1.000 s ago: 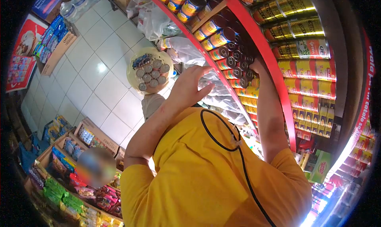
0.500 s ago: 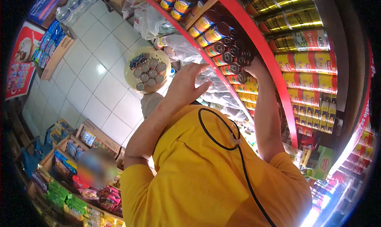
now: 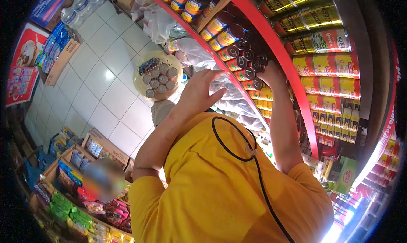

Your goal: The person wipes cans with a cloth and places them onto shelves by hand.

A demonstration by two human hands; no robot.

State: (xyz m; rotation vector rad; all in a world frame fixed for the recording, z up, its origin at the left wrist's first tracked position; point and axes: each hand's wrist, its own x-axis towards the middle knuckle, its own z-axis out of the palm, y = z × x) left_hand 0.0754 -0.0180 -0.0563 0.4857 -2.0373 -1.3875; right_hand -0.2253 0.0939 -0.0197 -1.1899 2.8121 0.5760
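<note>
My right hand [image 3: 272, 75] reaches into the red-edged shelf, its fingers curled at a small dark-topped can [image 3: 257, 66] at the inner end of the rows. Its fingertips are partly hidden. Stacked pull-tab cans [image 3: 237, 64] with red and green labels stand just left of this hand. My left hand [image 3: 199, 89] hangs in front of the shelf edge, thumb and fingers apart, holding nothing. Beyond it, a cream round tub [image 3: 139, 82] holds several upright cans [image 3: 161, 79] and some dark blue packets [image 3: 149, 64].
Larger yellow-and-blue cans [image 3: 221, 22] share the shelf. Yellow-and-red cans [image 3: 326, 65] line the shelf at right. Plastic bags [image 3: 159, 24] hang below the red edge [image 3: 203, 45]. Snack boxes [image 3: 104, 147] stand lower left on the tiled floor [image 3: 99, 94] side. Water jugs [image 3: 80, 3] stand at upper left.
My right hand has shifted slightly left and toward the front of the shelf, with its fingers lower over the cans. My left hand has barely moved.
</note>
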